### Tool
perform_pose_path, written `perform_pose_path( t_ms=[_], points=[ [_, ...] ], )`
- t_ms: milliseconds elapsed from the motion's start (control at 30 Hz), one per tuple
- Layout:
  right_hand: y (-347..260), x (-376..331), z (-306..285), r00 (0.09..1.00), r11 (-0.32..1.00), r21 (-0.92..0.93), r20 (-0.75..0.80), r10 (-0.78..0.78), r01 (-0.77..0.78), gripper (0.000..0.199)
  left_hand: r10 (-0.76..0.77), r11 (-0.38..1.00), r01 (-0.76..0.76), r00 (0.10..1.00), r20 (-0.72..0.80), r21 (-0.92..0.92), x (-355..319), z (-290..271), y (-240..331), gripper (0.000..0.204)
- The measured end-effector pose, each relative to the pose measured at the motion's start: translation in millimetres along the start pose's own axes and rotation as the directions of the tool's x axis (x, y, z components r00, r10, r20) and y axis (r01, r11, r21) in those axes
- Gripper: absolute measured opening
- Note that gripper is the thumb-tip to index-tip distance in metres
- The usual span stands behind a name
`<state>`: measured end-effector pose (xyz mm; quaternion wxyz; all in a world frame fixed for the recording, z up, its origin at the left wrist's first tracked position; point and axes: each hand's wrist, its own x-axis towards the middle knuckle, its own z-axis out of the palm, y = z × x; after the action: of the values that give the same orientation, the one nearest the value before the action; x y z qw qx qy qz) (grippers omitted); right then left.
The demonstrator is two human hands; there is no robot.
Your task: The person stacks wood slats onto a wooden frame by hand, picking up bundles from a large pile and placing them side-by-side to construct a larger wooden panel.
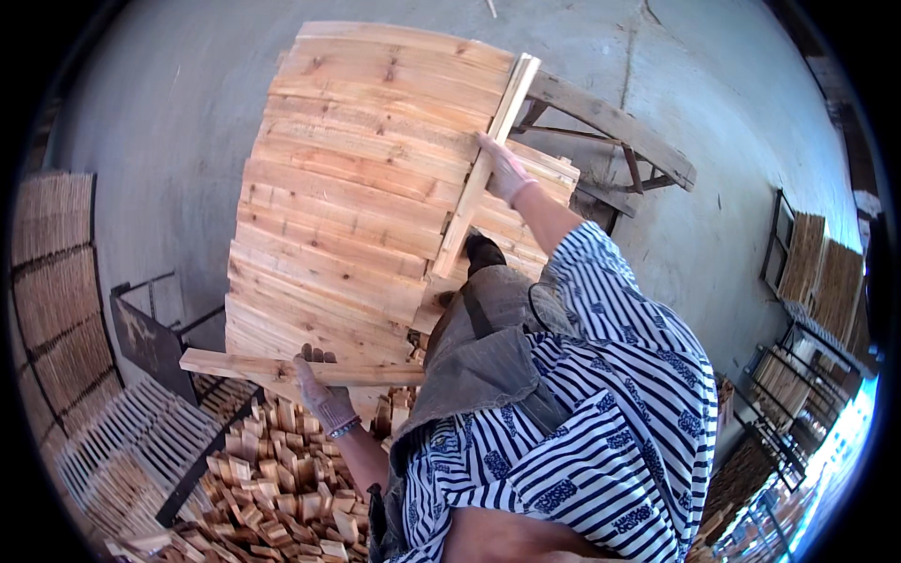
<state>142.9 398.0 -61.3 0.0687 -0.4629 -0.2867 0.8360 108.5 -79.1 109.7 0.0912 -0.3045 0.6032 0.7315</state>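
My left hand [327, 399], in a pale glove with dark fingertips, is closed around a wooden plank [230, 364] at the near end of a broad layer of boards [347, 178]. Its thumb lies this side of the plank and its fingers show beyond it. Farther off, my gloved right hand [507, 171] grips a narrow wooden strip [460, 230] that runs along the right ends of the boards. The fingers' undersides are hidden there. The boards lie side by side, pale with brown knots, and their right ends are uneven.
A wooden trestle bench [610, 122] stands beyond the boards. More short boards [544, 188] lie right of the strip. A heap of cut wood pieces [282, 479] is below left. Slatted wood stacks [61, 291] stand at left, and wood racks [798, 375] at right.
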Motion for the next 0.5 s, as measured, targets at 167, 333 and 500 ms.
perform_pose_path(
  t_ms=[167, 333, 500],
  points=[
    [9, 25, 16, 0.996, 0.996, 0.053, -0.056, -0.072, 0.075, 0.052, -0.018, 0.992, 0.014, 0.999, -0.030, -0.129, 13, -1, 0, 0.052],
    [-10, -1, -1, 0.993, 0.997, 0.079, 0.120, -0.024, 0.014, 0.033, 0.026, 0.944, 0.006, 0.995, 0.092, -0.329, 34, -19, 8, 0.047],
    [-5, 9, 21, 1.000, 0.999, 0.032, 0.007, 0.009, -0.009, 0.045, 0.006, 0.853, 0.121, 0.970, 0.241, -0.508, 17, -53, -12, 0.033]
  ],
)
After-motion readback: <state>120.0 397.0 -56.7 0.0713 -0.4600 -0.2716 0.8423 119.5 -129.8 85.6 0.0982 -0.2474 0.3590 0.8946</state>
